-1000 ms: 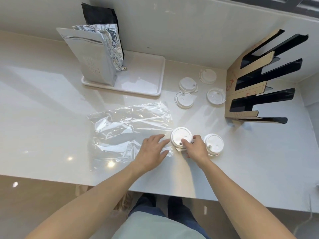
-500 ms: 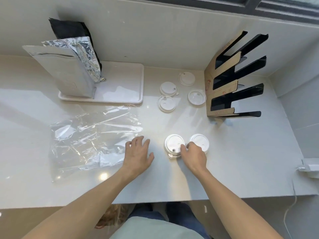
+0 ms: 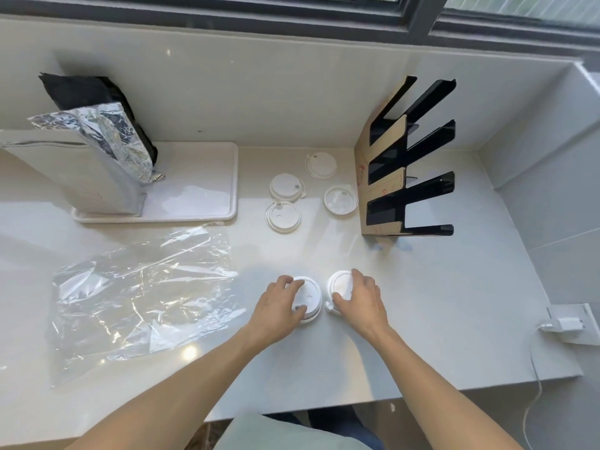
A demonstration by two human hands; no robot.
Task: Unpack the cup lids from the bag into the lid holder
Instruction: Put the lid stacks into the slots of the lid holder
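Two lid stacks sat near the counter's front edge: left stack (image 3: 308, 298) under the left hand (image 3: 279, 308), right stack (image 3: 339, 289) under the right hand (image 3: 360, 298). Fingers curled over the rims, gripping but not lifted. Four loose lids (image 3: 285, 187) lay mid-counter beside the holder (image 3: 409, 164) at the back right; bag (image 3: 143, 297) flat at left, apparently empty. Best to pinch each stack square by the rims so it slides into a slot without fanning.

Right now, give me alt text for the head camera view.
Each hand grips a white lid stack: left hand on the left stack, right hand on the right stack. Four loose lids lie before the empty black lid holder; the clear bag lies flat, left.
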